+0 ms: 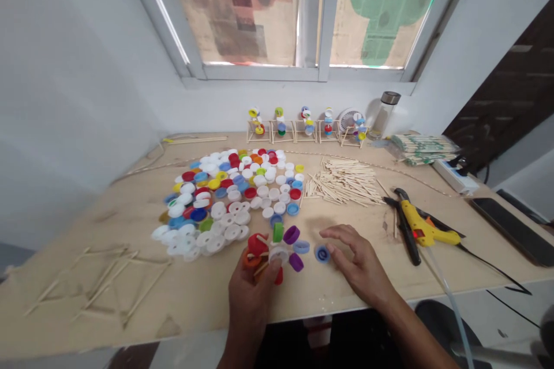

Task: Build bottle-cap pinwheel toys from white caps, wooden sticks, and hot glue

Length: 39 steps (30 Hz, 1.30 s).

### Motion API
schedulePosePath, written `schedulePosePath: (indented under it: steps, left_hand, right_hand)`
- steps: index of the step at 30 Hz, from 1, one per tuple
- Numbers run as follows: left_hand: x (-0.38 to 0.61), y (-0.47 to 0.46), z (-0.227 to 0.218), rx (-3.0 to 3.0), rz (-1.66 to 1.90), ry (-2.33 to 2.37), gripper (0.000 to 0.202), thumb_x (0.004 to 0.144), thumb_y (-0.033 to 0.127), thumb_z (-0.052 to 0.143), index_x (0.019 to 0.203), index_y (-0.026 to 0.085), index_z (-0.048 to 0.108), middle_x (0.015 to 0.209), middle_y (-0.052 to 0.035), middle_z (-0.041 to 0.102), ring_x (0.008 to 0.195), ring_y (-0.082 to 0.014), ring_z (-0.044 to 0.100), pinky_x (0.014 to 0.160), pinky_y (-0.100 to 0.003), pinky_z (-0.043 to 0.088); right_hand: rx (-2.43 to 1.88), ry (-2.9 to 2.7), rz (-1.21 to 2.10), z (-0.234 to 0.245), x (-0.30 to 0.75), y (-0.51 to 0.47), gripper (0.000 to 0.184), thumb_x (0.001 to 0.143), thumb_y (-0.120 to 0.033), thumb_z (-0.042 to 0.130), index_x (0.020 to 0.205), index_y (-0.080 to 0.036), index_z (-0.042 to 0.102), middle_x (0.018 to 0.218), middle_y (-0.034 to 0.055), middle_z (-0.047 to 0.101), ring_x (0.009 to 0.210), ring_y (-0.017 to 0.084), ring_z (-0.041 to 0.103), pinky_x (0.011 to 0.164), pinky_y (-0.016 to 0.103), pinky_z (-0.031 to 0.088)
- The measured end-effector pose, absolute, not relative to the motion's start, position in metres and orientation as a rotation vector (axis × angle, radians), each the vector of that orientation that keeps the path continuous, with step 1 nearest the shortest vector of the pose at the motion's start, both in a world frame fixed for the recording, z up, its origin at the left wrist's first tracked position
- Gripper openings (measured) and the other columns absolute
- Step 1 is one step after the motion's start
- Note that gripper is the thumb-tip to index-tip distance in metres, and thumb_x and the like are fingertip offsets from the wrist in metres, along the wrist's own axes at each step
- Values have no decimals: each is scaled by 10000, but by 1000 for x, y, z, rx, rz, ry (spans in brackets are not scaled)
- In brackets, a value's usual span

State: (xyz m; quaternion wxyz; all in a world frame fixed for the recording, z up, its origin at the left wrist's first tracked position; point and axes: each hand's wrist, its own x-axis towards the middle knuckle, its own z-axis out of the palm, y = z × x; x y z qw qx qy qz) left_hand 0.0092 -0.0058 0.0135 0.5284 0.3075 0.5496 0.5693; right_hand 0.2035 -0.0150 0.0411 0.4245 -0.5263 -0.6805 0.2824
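head camera view: we look down on a pale wooden table, with two bare hands near its front edge. the left hand grips a wheel of bottle caps, its fingers closed and the thumb pressed by the white cap at the center. around that center we see red, orange, green, purple and light blue caps, with wooden sticks showing between some of them. the wheel is at the front middle of the table, between us and a wide heap of loose caps, many of them white.

the right hand has its fingers parted and curved, gripping nothing. its thumb tip is right by a loose blue cap lying on the table; we cannot tell whether they touch.

to the right of the heap lies a pile of short wooden sticks. farther right we find a yellow glue gun next to a black-handled tool, then a dark phone. at the front left lie stick frames. along the back wall stand five small cap-and-stick models, a small fan and a clear bottle, below a papered window.
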Motion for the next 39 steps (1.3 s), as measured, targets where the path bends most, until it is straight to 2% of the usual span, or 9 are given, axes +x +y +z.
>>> schedulePosePath:
  steps: [5, 14, 17, 19, 22, 28, 36, 39]
  left_hand:
    - [12, -10, 15, 618, 1356, 1221, 686, 531, 417, 832, 1116, 136, 611, 952, -79, 740, 870, -225, 690, 794, -299, 531]
    - [21, -29, 22, 662, 1331, 1135, 531, 587, 369, 813, 1029, 146, 622, 956, -97, 738, 896, -243, 689, 822, -338, 524]
    - [23, -35, 26, 665, 1326, 1128, 594, 601, 353, 808, 1115, 149, 593, 1022, -103, 726, 932, -247, 682, 854, -346, 514]
    - [25, -39, 26, 675, 1313, 1105, 613, 607, 344, 805, 1143, 150, 580, 1045, -103, 720, 946, -249, 679, 862, -349, 512]
    - [26, -42, 24, 718, 1296, 1075, 598, 628, 323, 794, 1159, 158, 576, 1068, -101, 714, 959, -255, 674, 866, -362, 514]
    - [25, -46, 19, 778, 1271, 1052, 647, 649, 308, 781, 1235, 192, 534, 1123, -96, 693, 998, -251, 662, 888, -357, 508]
    - [29, -53, 35, 691, 1287, 966, 639, 628, 328, 787, 1206, 199, 549, 1056, -91, 713, 1003, -265, 659, 863, -359, 519]
    - [28, -55, 35, 644, 1287, 952, 639, 604, 316, 803, 1182, 187, 564, 1013, -95, 723, 993, -276, 663, 877, -376, 514]
  right_hand:
    - [-1322, -1629, 781, 44, 197, -24, 255, 880, -266, 550, 1129, -243, 599, 1098, 65, 652, 1079, 221, 567, 957, 409, 420]
    - [-1316, -1461, 1069, 56, 180, -38, 531, 806, -272, 637, 1303, -269, 450, 1115, 40, 616, 1077, 197, 564, 967, 398, 403]
    - [-1302, -1375, 1170, 58, 174, -40, 597, 783, -248, 650, 1332, -257, 414, 1050, 35, 608, 985, 184, 597, 877, 367, 457]
    - [-1272, -1328, 1229, 58, 170, -42, 639, 769, -230, 656, 1349, -256, 391, 985, 19, 595, 847, 152, 611, 768, 322, 486]
    - [-1244, -1263, 1311, 58, 166, -43, 679, 751, -207, 666, 1362, -253, 373, 905, -3, 578, 691, 108, 576, 609, 252, 466]
    - [-1222, -1126, 1353, 57, 162, -46, 700, 725, -209, 682, 1357, -253, 382, 829, -21, 575, 606, 92, 551, 513, 211, 431]
    - [-1220, -972, 1261, 47, 163, -46, 667, 718, -316, 724, 1314, -203, 448, 763, -11, 645, 734, 161, 614, 658, 280, 465]
    - [-1202, -907, 1284, 49, 163, -48, 690, 710, -352, 736, 1312, -184, 443, 750, -9, 648, 724, 165, 611, 664, 289, 459]
